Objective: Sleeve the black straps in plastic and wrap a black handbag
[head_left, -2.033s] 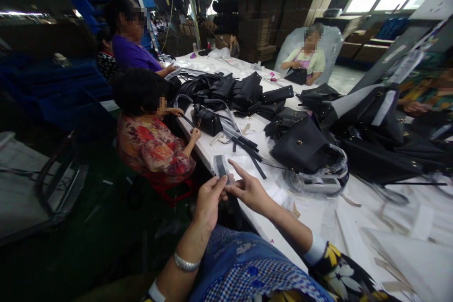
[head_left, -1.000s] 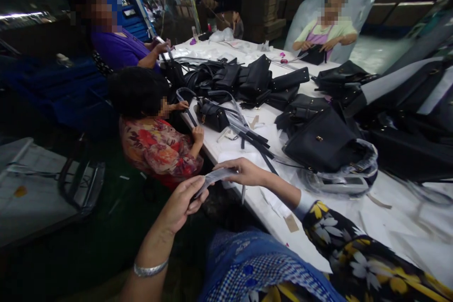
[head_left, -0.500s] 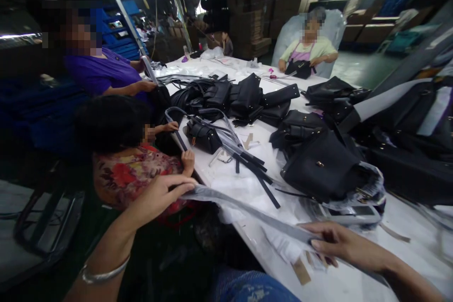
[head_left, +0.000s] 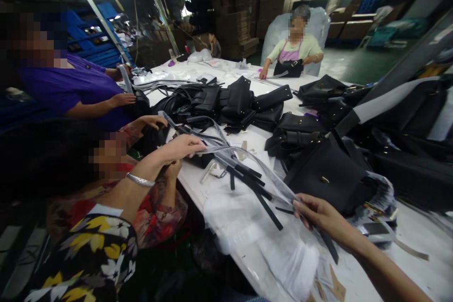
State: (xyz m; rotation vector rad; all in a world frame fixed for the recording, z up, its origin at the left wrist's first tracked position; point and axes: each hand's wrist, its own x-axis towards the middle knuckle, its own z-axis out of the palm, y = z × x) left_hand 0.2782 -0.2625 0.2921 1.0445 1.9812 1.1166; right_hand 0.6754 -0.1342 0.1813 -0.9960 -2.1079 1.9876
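Observation:
Pinched closed, my left hand (head_left: pixel 186 146) holds one end of a plastic-wrapped bag strap (head_left: pixel 256 156) over the table's near left edge. The strap bows up and across to my right hand (head_left: pixel 311 210), whose fingers are shut round it. A dark strap end (head_left: pixel 328 247) hangs below that hand. Beneath the span lie several black straps (head_left: pixel 253 181) in clear sleeves, beside crumpled white wrapping (head_left: pixel 240 219). To the right of the straps, a black handbag (head_left: pixel 323 170) with a gold clasp rests close to my right hand.
A seated co-worker in a floral top (head_left: pixel 163 212) is close against my left arm; another in purple (head_left: pixel 81 89) stands behind. Across the white table (head_left: pixel 170 160) a person in an apron (head_left: pixel 295 49) handles a black bag. More black bags (head_left: pixel 233 99) are heaped mid-table and right.
My left hand has moved forward, in over the table beside the loose straps. My right hand has risen slightly. The strap, nearly straight before, now arches between them. The view has turned right.

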